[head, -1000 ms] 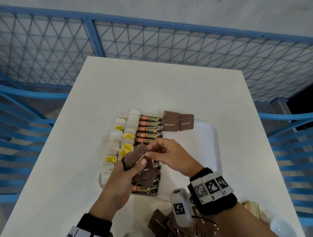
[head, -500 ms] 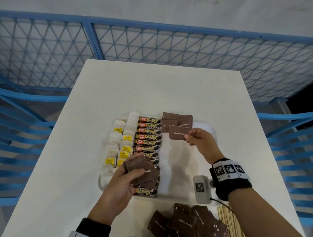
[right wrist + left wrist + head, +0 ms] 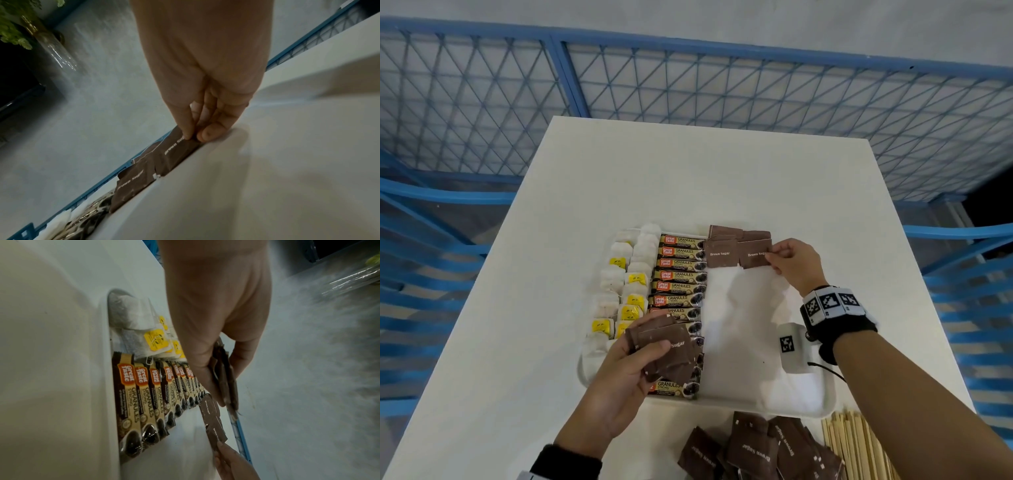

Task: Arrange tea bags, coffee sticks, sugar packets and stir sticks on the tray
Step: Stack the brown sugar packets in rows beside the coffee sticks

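While tea bags (image 3: 625, 291) and coffee sticks (image 3: 678, 274) fill the tray (image 3: 808, 407), sugar step underway: right hand (image 3: 792, 263) pinches a sugar packet (image 3: 755, 253) at 12 o'clock; left hand (image 3: 619, 377) clamps a spare stack (image 3: 667, 353) at 8. Next, likely: release, draw another.

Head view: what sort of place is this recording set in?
Probably a fenced-off staging spot for hospitality practice, not a working kitchen. A plain white table stands against a blue mesh fence, with only a white tray of drink supplies on it. The right wrist view shows a potted plant.
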Motion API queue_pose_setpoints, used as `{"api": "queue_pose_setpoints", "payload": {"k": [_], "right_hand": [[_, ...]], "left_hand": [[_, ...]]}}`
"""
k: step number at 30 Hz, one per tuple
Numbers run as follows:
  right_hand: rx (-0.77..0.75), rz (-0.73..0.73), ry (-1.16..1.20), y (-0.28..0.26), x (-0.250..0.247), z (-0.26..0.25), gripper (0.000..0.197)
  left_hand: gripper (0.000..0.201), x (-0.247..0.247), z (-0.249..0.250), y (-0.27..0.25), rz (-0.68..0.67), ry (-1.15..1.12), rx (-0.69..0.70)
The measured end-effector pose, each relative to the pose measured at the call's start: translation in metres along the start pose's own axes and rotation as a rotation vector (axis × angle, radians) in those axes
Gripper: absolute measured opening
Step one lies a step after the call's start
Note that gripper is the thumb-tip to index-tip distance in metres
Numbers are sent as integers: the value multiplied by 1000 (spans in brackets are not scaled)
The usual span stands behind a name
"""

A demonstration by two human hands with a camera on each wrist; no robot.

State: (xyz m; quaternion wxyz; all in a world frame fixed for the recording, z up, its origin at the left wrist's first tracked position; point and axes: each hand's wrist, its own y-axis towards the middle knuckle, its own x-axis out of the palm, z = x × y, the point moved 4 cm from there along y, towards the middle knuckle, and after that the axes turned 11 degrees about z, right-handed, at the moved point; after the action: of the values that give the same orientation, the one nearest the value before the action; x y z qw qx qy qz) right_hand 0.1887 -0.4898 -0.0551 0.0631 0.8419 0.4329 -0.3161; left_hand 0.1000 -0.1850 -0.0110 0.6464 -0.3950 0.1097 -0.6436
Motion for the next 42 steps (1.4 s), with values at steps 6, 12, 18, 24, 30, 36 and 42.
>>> {"api": "queue_pose_setpoints", "payload": {"k": [6,12,18,24,30,36,42], "right_hand": [[-3,41,-28,-4,4,-1,15],[-57,102,-158,-10,1,-7,19],[-244,13,-36,-53,7,-47,11],[-209,-598,83,-120,25,-74,15],[-61,-837,207,-146,38,-62,20],[22,-763,333,-130,34,-54,9],[-76,-380,137,-76,26,-38,14]], "left_hand": [[44,0,0,2,7,-5,-3],[44,2,2,3,21,2,15],[39,6,5,2,21,37,56],[43,9,6,1,46,97,104],[40,8,6,-2,68,115,136],[34,0,-2,-2,74,84,53],[31,-5,-4,-3,107,57,30]]}}
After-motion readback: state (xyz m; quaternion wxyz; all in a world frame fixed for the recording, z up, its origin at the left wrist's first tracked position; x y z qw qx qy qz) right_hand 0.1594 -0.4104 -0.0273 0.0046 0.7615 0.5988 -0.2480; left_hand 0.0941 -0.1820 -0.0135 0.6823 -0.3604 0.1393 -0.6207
